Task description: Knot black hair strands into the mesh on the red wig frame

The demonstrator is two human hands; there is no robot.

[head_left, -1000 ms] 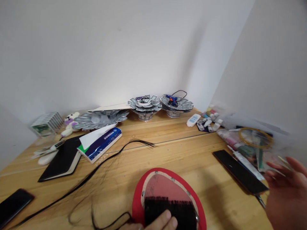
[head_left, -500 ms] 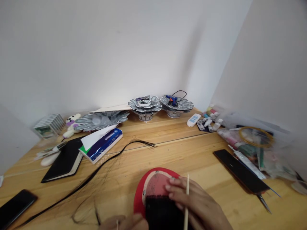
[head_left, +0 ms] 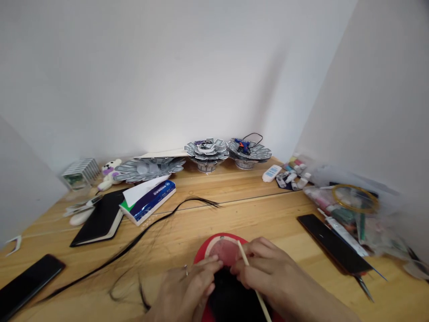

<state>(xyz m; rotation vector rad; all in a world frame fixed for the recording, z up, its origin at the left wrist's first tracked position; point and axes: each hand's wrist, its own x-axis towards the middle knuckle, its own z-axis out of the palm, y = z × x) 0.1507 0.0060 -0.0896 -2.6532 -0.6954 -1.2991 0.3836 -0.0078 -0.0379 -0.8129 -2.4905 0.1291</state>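
Observation:
A red rounded pad (head_left: 201, 254) lies at the table's front edge, carrying a pale band around a pink mesh patch (head_left: 224, 251). Black hair (head_left: 228, 295) covers the lower part of the patch. From the left, my left hand (head_left: 189, 286) has its fingers closed at the hair's upper left edge; a ring-like metal glint shows on one finger. Opposite it, my right hand (head_left: 268, 268) pinches at the hair's upper right edge, with a thin wooden stick (head_left: 250, 268) tucked between its fingers. Both sets of fingertips are partly hidden.
A long black hair strand (head_left: 144, 232) curves across the table. Left are a phone (head_left: 31, 284), black notebook (head_left: 97, 219) and tissue pack (head_left: 150, 201). Grey petalled paper pieces (head_left: 208, 152) and a blue glue gun (head_left: 243, 145) stand behind. Right lies a dark flat case (head_left: 331, 241).
My left hand has come up from the lower edge onto the hair. The right fingers have drawn in from resting flat, and the stick now leans left. The view has shifted slightly.

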